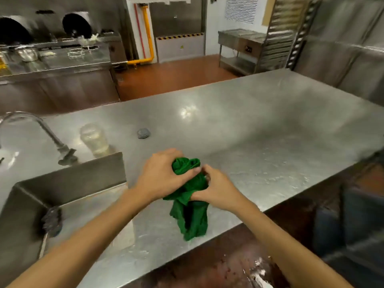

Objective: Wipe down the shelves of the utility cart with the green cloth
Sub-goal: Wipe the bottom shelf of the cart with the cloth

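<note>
A bunched green cloth (pixel 190 213) hangs over the near part of a steel worktable (pixel 259 125). My left hand (pixel 162 175) grips the cloth's top from the left, fingers curled over it. From the right, my right hand (pixel 216 188) pinches the cloth just below. The cloth's lower end dangles toward the table's front edge. At the right edge, low down, a blurred dark frame (pixel 357 215) may be the utility cart; I cannot tell.
A sink basin (pixel 27 196) with a dark brush (pixel 52 221) lies at the left, a curved faucet (pixel 41 132) behind it. A clear jar (pixel 94 140) and a grey drain plug (pixel 143 133) stand on the table. The floor below looks wet.
</note>
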A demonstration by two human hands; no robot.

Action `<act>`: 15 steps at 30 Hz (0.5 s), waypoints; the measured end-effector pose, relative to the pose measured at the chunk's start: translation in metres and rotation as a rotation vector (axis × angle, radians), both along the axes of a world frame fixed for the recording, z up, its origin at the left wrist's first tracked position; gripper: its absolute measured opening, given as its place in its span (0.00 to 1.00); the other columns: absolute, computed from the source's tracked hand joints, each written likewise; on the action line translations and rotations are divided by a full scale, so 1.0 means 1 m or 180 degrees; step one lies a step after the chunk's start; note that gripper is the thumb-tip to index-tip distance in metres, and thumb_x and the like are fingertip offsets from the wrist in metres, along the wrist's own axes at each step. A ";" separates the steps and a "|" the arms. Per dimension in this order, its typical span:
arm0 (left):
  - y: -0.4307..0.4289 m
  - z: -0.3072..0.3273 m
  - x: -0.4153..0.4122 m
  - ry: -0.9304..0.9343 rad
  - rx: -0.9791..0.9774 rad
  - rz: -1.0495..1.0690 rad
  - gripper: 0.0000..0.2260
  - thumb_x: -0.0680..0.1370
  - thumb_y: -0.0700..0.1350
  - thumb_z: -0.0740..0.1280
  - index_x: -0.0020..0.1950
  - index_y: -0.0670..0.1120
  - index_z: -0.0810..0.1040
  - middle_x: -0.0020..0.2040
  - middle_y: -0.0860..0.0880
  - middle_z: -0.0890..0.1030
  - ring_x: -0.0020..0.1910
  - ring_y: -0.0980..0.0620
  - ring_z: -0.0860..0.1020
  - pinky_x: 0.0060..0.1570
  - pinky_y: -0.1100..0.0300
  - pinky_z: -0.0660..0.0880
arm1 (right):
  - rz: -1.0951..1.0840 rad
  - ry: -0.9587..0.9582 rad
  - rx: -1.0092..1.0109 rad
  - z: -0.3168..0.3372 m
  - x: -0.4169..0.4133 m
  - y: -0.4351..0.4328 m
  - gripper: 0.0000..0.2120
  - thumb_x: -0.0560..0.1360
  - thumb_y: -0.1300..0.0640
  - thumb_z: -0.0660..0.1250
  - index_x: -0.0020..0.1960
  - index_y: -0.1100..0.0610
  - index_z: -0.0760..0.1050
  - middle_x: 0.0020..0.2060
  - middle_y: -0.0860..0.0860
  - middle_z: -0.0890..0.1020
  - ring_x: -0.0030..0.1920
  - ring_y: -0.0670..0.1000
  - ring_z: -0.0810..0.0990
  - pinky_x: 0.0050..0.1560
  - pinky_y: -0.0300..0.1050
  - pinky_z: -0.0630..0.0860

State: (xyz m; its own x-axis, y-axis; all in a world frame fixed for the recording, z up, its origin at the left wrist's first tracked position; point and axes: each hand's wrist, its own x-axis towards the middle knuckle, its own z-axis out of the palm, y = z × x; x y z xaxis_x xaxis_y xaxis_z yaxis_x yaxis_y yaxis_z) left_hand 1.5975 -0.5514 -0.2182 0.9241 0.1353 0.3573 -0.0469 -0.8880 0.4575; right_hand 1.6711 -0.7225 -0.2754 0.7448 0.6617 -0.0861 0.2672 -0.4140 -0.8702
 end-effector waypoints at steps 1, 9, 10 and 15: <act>-0.026 -0.002 0.008 -0.0017 0.0014 -0.0108 0.23 0.72 0.69 0.67 0.35 0.50 0.71 0.31 0.53 0.73 0.31 0.55 0.74 0.33 0.50 0.73 | -0.0143 -0.0022 -0.0024 -0.002 0.002 -0.031 0.30 0.57 0.39 0.77 0.55 0.46 0.72 0.47 0.44 0.83 0.47 0.47 0.83 0.47 0.54 0.83; -0.212 -0.022 0.068 0.0083 -0.0338 -0.1192 0.22 0.68 0.72 0.67 0.43 0.53 0.79 0.35 0.55 0.81 0.36 0.58 0.79 0.38 0.53 0.77 | -0.1136 -0.0444 -0.0109 -0.013 -0.013 -0.261 0.26 0.61 0.32 0.75 0.54 0.20 0.67 0.52 0.38 0.76 0.47 0.38 0.76 0.45 0.29 0.73; -0.234 -0.026 0.076 0.0087 -0.0367 -0.1343 0.21 0.69 0.70 0.70 0.43 0.53 0.79 0.35 0.55 0.81 0.36 0.59 0.79 0.38 0.55 0.76 | -0.1280 -0.0553 -0.0200 -0.016 -0.015 -0.284 0.23 0.64 0.35 0.75 0.55 0.23 0.70 0.50 0.41 0.77 0.46 0.41 0.76 0.46 0.33 0.74; -0.332 -0.041 0.108 0.0319 -0.0442 -0.2088 0.16 0.68 0.62 0.76 0.41 0.51 0.79 0.32 0.54 0.79 0.34 0.58 0.77 0.35 0.67 0.68 | -0.2276 -0.0806 -0.0711 -0.022 -0.020 -0.387 0.22 0.69 0.37 0.73 0.58 0.46 0.82 0.42 0.44 0.82 0.41 0.43 0.79 0.46 0.48 0.78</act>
